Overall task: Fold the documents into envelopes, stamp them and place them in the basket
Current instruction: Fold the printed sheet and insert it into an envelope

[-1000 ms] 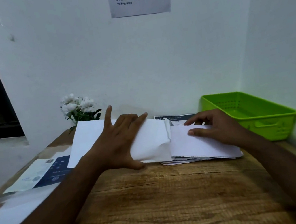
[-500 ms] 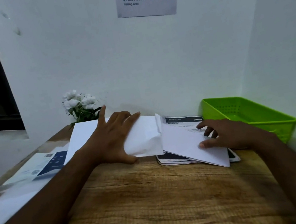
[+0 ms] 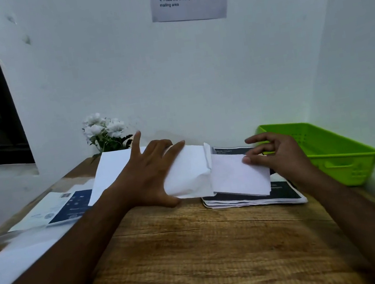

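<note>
White paper slides best kept flat, so I judge the folded document [image 3: 236,175] should go straight into the envelope [image 3: 190,175] mouth with no corner catching. The left hand [image 3: 147,174] clamps the envelope against the table [image 3: 197,249], fingers over, thumb beneath. The right hand [image 3: 278,152], fingers curled, pinches the document's outer edge; the document lies between both hands. The basket [image 3: 345,160] sits just beyond the right hand.

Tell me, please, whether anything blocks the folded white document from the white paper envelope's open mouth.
Nothing visible does: the folded white document meets the open mouth of the white paper envelope, which the left hand grips; the right hand pinches the document's right end.
</note>
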Demonstrator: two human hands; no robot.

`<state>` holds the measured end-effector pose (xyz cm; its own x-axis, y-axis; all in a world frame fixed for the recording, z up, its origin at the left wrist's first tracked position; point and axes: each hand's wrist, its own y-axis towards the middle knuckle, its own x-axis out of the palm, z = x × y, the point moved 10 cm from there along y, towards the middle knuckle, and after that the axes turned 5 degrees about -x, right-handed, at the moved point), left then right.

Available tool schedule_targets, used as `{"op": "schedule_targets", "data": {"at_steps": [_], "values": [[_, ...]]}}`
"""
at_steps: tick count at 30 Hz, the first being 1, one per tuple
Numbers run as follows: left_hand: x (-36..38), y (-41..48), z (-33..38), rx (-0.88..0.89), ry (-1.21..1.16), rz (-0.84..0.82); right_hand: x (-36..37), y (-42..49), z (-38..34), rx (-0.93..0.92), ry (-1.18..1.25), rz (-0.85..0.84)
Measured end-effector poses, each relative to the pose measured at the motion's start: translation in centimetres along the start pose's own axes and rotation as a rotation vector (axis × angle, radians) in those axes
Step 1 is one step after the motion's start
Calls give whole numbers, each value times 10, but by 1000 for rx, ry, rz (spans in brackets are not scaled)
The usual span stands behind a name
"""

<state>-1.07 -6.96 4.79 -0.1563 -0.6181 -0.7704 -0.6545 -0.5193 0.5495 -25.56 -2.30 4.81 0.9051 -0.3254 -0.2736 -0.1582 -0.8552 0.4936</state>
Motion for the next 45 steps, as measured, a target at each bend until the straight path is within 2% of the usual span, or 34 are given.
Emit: {"op": "schedule_targets", "data": {"at_steps": [3,5,9,12,18,26,45], "values": [[-3,0,-6,-72,1,31,18,-5,27,188,272,22],[-6,0,-13,-122,-1,54,33,-10,38,314,434,-45],[-7,0,-21,-161,1,54,41,-11,35,379,646,-93],[-11,0,-22,-165,1,61,38,-10,27,335,631,-131],[-23,3,-9,-108,58,90,20,-9,37,365,511,-42],[-39,3,-1,-43,75,120,22,-12,32,336,445,-45],[-31,5,11,-43,59,77,35,-13,20,260,467,-72]]}}
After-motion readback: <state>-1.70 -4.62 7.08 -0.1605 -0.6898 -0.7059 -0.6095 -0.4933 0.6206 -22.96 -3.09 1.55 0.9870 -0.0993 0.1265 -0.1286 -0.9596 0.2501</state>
